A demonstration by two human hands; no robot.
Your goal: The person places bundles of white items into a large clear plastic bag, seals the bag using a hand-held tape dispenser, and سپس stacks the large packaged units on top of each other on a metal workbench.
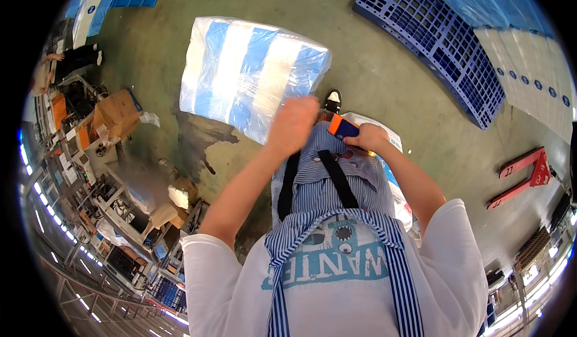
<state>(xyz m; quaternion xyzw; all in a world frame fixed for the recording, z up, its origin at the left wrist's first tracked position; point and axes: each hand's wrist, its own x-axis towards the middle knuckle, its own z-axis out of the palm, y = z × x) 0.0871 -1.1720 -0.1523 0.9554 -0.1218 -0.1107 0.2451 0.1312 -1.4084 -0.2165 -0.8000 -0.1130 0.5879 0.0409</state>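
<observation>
My left hand is curled closed and slightly blurred, over the near right corner of a large plastic-wrapped bundle. The bundle has broad white and light-blue stripes and lies on the floor. Whatever the left fingers hold, if anything, is hidden. To its right, my right hand grips an orange and dark-blue block-shaped tool in front of my striped apron. A small brownish piece shows between the tool and my left hand. Partly behind my right forearm is a white and blue package.
A dark-blue plastic pallet lies at the far right, beside blue and white stacked packs. A red pallet jack stands at right. At left are a cardboard box, cluttered workbenches and another person.
</observation>
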